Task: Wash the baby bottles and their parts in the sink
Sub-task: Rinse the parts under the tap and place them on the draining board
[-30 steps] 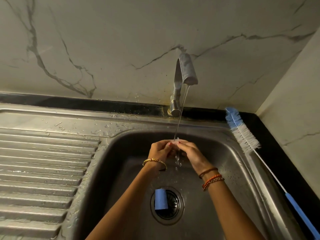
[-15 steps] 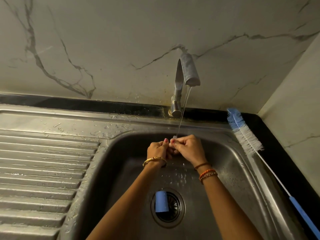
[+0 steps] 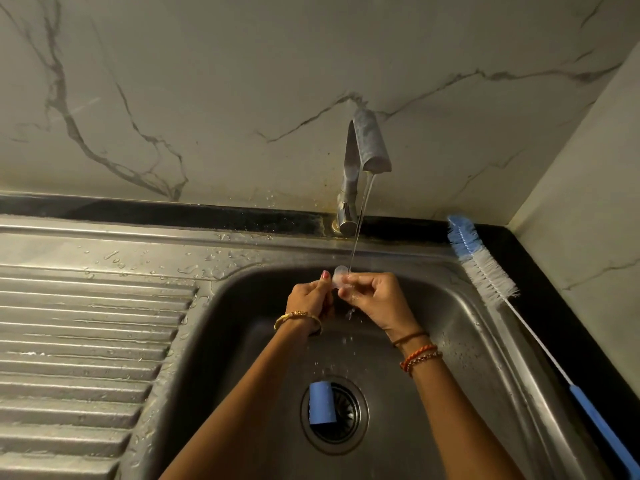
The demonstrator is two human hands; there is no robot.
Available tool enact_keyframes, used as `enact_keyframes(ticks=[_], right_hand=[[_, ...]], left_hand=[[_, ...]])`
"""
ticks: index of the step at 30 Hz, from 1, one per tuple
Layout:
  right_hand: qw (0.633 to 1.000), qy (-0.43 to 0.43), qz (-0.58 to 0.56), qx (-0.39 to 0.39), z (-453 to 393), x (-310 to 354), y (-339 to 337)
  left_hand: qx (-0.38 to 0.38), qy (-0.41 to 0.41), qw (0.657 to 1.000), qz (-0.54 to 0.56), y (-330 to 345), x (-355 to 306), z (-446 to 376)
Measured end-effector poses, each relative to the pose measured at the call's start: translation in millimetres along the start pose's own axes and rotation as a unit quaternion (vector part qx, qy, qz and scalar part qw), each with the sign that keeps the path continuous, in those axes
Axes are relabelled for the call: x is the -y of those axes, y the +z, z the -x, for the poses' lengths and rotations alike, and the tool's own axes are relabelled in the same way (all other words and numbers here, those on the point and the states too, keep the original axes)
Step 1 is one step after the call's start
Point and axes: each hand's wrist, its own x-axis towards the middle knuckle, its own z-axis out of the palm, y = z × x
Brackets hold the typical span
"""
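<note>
— Clear silicone, that small part (image 3: 338, 277): you pinch it between the fingertips of both hands, left hand (image 3: 309, 296) on one side, right hand (image 3: 371, 296) on the other, fingers curled tight on it. It looks like a teat or valve; too small to tell which.

— And the water?

— A thin stream from the tap (image 3: 367, 147) lands right at your fingertips, so you are rinsing, I judge. Below your wrists, a blue cap (image 3: 322, 402) lies on the drain (image 3: 346, 415) of the sink (image 3: 485, 341), unwashed by the look of it.

— Next?

— Turn the part so water reaches its inside, then set it aside. The bottle brush (image 3: 485, 271) lies well off to the right of your fingers, on the counter edge.
</note>
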Motion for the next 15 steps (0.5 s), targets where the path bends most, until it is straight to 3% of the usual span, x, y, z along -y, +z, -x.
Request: enact_keyframes(ticks=[2, 4, 9, 12, 15], right_hand=[[0.998, -0.040, 0.053, -0.009, -0.1, 3.0, -1.3], [0.992, -0.068, 0.095, -0.038, -1.2, 6.2, 0.0], [0.985, -0.066, 0.141, -0.069, -6.0, 7.5, 4.0], [0.974, -0.129, 0.188, -0.001, 1.7, 7.1, 4.8], [0.952, -0.193, 0.235, -0.019, 8.1, 5.4, -2.6]], left_hand=[[-0.002, 0.034, 0.999, -0.001, 1.2, -2.5, 3.7], [0.020, 0.043, 0.993, 0.103, 5.0, -4.5, 8.7], [0.033, -0.024, 0.952, 0.303, 12.9, -10.3, 8.3], [0.011, -0.035, 0.956, 0.290, 10.9, -11.2, 6.6], [0.010, -0.057, 0.973, 0.222, 10.2, -12.1, 6.6]])
